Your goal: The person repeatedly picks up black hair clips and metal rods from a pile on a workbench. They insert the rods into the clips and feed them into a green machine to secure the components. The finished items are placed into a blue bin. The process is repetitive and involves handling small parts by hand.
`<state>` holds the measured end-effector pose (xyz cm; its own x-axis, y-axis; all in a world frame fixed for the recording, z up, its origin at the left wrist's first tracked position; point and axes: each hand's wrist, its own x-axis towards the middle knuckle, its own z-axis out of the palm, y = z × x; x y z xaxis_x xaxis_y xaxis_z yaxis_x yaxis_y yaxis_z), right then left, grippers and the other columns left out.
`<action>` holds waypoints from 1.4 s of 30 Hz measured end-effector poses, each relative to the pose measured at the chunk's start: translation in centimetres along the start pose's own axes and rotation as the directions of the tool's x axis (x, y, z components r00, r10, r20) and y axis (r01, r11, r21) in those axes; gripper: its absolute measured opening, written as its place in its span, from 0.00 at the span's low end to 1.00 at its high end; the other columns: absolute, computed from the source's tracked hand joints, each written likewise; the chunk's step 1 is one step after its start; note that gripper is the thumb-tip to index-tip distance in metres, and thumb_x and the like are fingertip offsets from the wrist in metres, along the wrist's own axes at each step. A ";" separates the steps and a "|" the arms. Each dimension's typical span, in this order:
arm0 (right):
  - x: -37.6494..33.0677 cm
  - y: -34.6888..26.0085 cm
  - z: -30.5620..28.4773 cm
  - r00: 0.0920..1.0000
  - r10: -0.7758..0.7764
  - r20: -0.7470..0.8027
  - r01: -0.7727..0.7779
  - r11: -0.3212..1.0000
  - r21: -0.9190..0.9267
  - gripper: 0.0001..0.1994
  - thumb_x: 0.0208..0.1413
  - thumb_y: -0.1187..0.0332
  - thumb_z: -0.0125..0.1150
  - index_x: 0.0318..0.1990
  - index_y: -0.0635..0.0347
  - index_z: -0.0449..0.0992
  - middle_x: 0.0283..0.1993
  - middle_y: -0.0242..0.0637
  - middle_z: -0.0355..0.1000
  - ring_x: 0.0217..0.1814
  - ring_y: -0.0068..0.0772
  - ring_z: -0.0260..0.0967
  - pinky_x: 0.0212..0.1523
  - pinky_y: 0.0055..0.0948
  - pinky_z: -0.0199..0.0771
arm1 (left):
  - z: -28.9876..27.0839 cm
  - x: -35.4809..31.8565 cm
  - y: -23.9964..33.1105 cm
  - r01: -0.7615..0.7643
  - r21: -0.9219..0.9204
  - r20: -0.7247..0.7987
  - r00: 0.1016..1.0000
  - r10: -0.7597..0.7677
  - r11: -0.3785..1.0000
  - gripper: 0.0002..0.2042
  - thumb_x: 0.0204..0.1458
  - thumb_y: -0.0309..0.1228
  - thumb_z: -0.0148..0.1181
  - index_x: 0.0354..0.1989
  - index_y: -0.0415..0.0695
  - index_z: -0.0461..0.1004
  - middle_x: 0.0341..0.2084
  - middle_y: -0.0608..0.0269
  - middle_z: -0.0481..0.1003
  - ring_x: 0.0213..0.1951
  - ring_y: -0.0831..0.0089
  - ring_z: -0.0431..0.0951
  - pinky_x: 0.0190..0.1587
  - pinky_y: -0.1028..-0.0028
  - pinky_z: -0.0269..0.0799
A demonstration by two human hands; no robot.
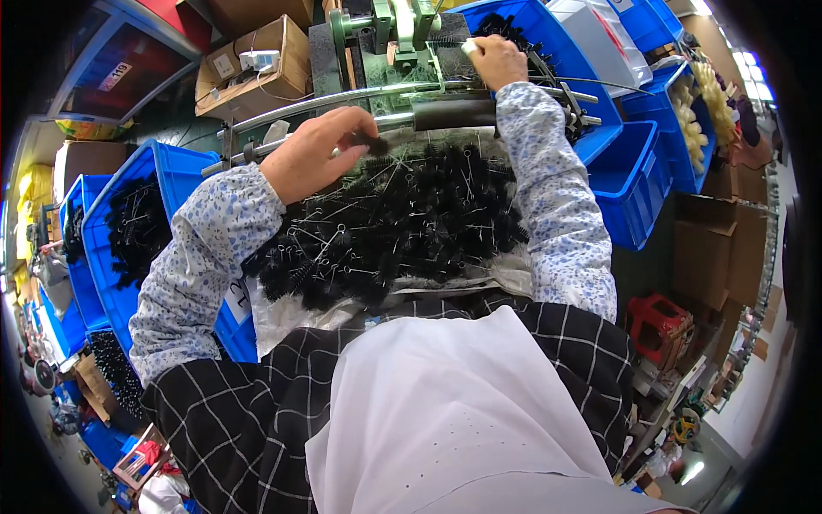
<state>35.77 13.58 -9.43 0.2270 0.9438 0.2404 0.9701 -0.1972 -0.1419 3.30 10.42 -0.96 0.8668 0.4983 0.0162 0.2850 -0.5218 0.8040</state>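
A heap of small black wire brushes point(428, 210) with looped metal stems lies on a pale sheet in front of me. My left hand point(318, 152) is over the heap's far left edge, thumb and fingers curled together around the dark bristles of a brush point(374, 145). Farther off to the right, my right hand point(500, 63) is beside a green machine point(406, 34). Its fingers are closed in a pinch, with a white covering on one fingertip. A thin bristled brush point(447, 39) extends from that pinch toward the machine; its held end is hidden.
Metal rails point(342, 101) with a dark roller point(454, 115) cross between the heap and the machine. A blue bin point(158, 176) of black brushes stands at left, another blue bin point(629, 184) at right. A cardboard box point(257, 73) with a white device stands far left.
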 end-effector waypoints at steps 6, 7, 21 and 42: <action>1.9 1.5 -2.2 0.971 0.051 0.233 -0.051 0.999 -0.006 0.11 0.51 0.65 0.50 0.41 0.42 0.76 0.41 0.38 0.73 0.46 0.40 0.70 0.45 0.38 0.70 | 1.4 1.9 -0.1 0.019 -0.088 0.070 0.997 -0.013 0.996 0.09 0.47 0.23 0.55 0.37 0.39 0.65 0.31 0.64 0.69 0.30 0.78 0.70 0.36 0.77 0.68; 2.1 1.4 -3.8 0.972 0.014 0.233 0.012 0.994 -0.110 0.11 0.52 0.65 0.51 0.42 0.42 0.75 0.40 0.38 0.74 0.44 0.40 0.71 0.44 0.38 0.71 | 1.4 1.8 -0.1 0.021 -0.087 0.030 0.999 -0.019 0.996 0.09 0.47 0.23 0.55 0.37 0.39 0.65 0.30 0.64 0.69 0.30 0.78 0.70 0.36 0.78 0.68; -7.2 -7.1 -5.0 0.940 -0.300 0.161 0.131 0.756 0.642 0.14 0.53 0.63 0.53 0.44 0.59 0.73 0.31 0.43 0.74 0.28 0.35 0.71 0.29 0.31 0.72 | 3.2 1.9 -0.6 0.083 -0.142 -0.246 0.962 -0.117 0.986 0.17 0.47 0.22 0.57 0.45 0.41 0.61 0.35 0.59 0.70 0.34 0.74 0.74 0.38 0.75 0.70; -0.7 -3.1 0.6 0.991 -0.104 -0.085 0.110 0.992 0.067 0.11 0.49 0.65 0.54 0.40 0.44 0.77 0.34 0.36 0.74 0.37 0.39 0.71 0.43 0.37 0.69 | 8.3 -0.8 -3.7 -0.007 0.374 0.520 0.829 -0.204 0.927 0.17 0.42 0.38 0.61 0.41 0.51 0.66 0.28 0.59 0.73 0.42 0.59 0.70 0.45 0.60 0.56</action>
<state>32.51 13.70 -9.69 0.1314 0.9332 0.3343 0.9811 -0.0740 -0.1790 4.93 6.21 -8.87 0.8736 0.1597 -0.4596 0.4116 -0.7464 0.5230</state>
